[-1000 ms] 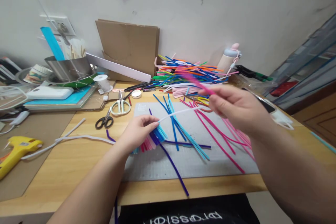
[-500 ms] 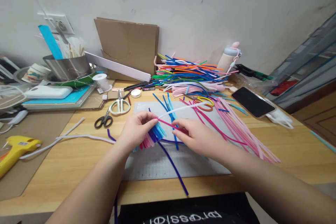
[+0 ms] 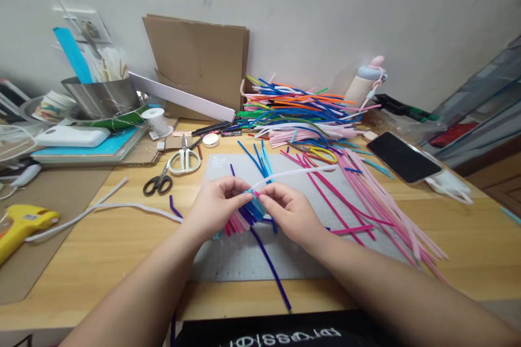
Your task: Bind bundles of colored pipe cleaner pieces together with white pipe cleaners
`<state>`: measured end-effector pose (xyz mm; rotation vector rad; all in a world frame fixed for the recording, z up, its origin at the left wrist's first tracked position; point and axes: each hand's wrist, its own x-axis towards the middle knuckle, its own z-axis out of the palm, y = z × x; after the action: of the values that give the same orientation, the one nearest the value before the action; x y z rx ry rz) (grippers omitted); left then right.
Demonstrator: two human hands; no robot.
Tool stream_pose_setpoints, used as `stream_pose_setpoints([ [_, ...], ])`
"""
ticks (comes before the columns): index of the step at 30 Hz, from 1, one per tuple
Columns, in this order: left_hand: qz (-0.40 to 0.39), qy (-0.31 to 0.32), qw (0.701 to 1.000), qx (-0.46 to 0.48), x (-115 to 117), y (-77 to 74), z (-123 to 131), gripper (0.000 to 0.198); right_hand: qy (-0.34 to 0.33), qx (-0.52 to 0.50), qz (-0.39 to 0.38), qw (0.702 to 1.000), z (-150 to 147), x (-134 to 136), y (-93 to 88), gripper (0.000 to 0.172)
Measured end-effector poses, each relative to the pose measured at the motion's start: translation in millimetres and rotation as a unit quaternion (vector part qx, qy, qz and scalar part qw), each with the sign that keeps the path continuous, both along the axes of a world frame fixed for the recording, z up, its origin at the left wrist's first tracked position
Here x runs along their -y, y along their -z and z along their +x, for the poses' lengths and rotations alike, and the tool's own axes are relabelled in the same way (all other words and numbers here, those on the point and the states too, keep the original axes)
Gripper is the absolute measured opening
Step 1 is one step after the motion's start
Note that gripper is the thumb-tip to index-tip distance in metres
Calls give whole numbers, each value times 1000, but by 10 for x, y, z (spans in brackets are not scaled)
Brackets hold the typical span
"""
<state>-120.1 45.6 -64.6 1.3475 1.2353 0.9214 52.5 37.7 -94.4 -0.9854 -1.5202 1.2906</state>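
Note:
My left hand point(image 3: 214, 205) is closed in a pinch on a row of short folded pipe cleaners point(image 3: 237, 222) in pink, purple and blue, which hang below its fingers. A long white pipe cleaner point(image 3: 299, 172) runs out from the row to the right. My right hand point(image 3: 288, 212) pinches a magenta pipe cleaner point(image 3: 256, 193) right beside the left fingertips; most of it is hidden by the fingers. Beneath both hands lies a grey cutting mat point(image 3: 228, 263). A dark purple pipe cleaner point(image 3: 272, 268) trails toward the table's front edge.
Loose pink pipe cleaners point(image 3: 382, 200) lie to the right, near a phone point(image 3: 402, 157). Behind is a multicoloured pile point(image 3: 301, 111). White-handled scissors point(image 3: 184, 161), black scissors point(image 3: 158, 183) and a yellow glue gun point(image 3: 28, 225) are on the left. Yellow-handled scissors point(image 3: 323, 155) rest on the mat's far edge.
My right hand has moved left along the magenta pipe cleaner, and its fingertips now meet those of my left hand. The view has shifted slightly.

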Motion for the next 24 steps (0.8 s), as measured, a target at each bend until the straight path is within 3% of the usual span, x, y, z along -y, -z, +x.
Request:
stream_pose_setpoints([
  [5,-1,9,1000,-1,13,11,26,19,34,-30,-26,999,-19,-19,36,17],
  [9,6,9,1000,-1,13,36,44,20,18,-64,-70,995,-31,-27,23,22],
  [24,-1,11,1000,0,28,41,63,20,43,-15,-89,995,-44,-19,14,22],
])
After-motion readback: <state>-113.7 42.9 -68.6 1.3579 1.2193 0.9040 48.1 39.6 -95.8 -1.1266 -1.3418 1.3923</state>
